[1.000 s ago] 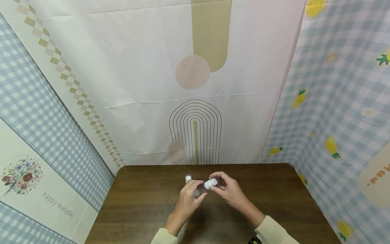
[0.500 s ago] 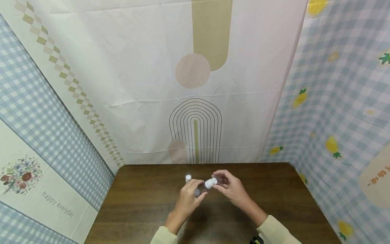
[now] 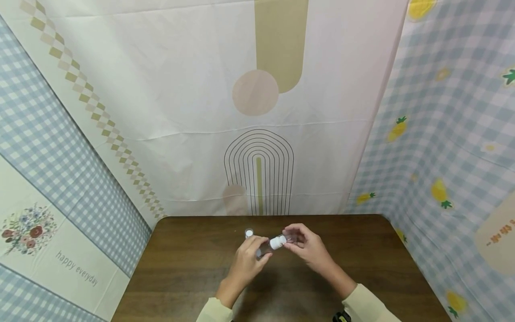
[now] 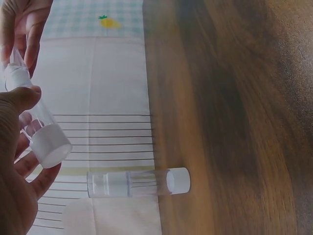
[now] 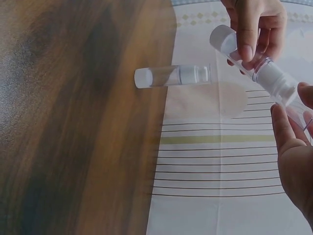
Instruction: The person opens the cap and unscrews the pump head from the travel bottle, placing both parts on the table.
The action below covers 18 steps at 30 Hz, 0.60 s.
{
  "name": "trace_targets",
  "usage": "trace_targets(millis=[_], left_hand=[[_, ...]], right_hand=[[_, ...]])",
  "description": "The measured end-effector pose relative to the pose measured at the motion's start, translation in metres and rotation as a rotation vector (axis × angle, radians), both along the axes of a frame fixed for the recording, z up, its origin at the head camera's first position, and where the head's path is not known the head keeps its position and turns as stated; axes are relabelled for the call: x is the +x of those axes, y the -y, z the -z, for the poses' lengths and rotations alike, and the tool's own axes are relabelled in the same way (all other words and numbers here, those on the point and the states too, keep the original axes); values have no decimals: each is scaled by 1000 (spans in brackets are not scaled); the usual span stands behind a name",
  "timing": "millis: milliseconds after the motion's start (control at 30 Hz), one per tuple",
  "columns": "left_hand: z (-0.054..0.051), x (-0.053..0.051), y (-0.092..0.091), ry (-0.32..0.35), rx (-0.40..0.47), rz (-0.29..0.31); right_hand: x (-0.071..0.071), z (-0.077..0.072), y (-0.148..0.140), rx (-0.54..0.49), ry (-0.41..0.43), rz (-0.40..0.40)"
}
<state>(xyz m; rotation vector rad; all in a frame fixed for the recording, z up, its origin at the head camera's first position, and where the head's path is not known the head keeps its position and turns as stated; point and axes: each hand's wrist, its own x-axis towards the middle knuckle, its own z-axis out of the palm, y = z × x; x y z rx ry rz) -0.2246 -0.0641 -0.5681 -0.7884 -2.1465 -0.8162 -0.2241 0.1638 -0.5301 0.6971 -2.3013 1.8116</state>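
Observation:
My left hand (image 3: 246,258) grips a clear pump bottle (image 3: 276,243) by its transparent body, tilted with its white top toward the right hand. The white base of this bottle (image 4: 51,146) sticks out past the left fingers in the left wrist view. My right hand (image 3: 310,249) pinches a clear cap (image 5: 296,117) at the top end. The bottle's white collar and nozzle (image 5: 276,83) show between the hands; whether the cap's rim still overlaps the nozzle I cannot tell. Beyond the left hand, a second clear bottle (image 4: 142,183) with a white base stands upright on the table, its cap on.
Both hands are above a dark brown wooden table (image 3: 181,268). A printed white cloth (image 3: 181,112) hangs behind its back edge, with checked cloths at left and right. A black and yellow object (image 3: 342,317) lies by the right sleeve.
My right hand has drawn slightly right, taking the clear cap outward along the bottle, so more of the white top shows. The left hand and the standing bottle have stayed nearly in place.

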Motion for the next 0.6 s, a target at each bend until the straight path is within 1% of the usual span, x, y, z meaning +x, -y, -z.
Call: trace_targets(millis=[300,433,600], left_hand=[[0,2,6,20,-16,-13],[0,3,8,26,-20,-17],[2,3,10,26,-17,-21]], right_hand=[[-1,3,-3,-36,-33,-29],[-1,1,-8,-43,-35,-6],[-4,0,-17,-43,-62,42]])
